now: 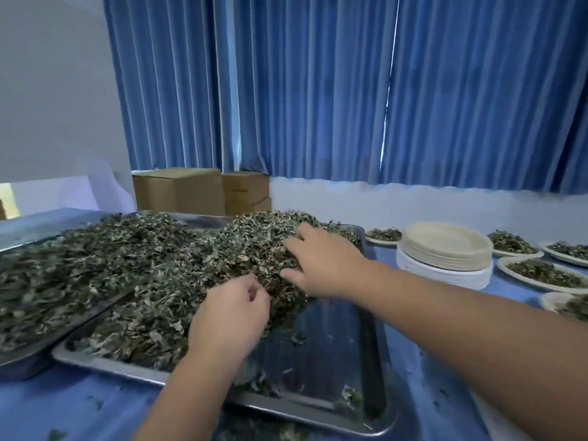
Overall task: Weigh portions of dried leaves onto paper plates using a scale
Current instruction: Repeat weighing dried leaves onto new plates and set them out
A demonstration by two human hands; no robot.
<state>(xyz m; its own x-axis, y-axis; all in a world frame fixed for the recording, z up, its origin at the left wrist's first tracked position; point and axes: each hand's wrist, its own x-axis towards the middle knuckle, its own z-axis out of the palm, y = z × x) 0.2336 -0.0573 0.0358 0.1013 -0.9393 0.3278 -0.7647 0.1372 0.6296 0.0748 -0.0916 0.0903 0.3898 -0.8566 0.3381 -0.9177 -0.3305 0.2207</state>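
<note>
Both hands in the near metal tray [111,366], working at the heap of dried leaves [191,265].

Left hand [229,313]: knuckles up, fingers curled in at the near edge of the heap. Cannot tell whether leaves are closed inside the curl.

Right hand [321,265]: just beyond the left and apart from it, palm down on the heap's right slope. Fingers spread and bent, tips sunk in the leaves, thumb stretched out toward the left hand. A loose, spread hand, not clenched.

Containers:
- Near tray: leaves piled high under and left of both hands; bare metal with a few scraps below the right wrist.
- Second tray [19,361], left of the left hand: full of leaves, its edge overlapping the near tray.
- Third tray [25,230], beyond that one: mostly bare.
- Stack of paper plates [445,249], right of the right hand: nothing on the top plate.
- Filled plates past the stack, each with a small mound of leaves — [383,235], [512,245], [541,273], [569,251], [566,305].

Cardboard boxes [178,189] stand beyond the heap, against blue curtains [318,90].
</note>
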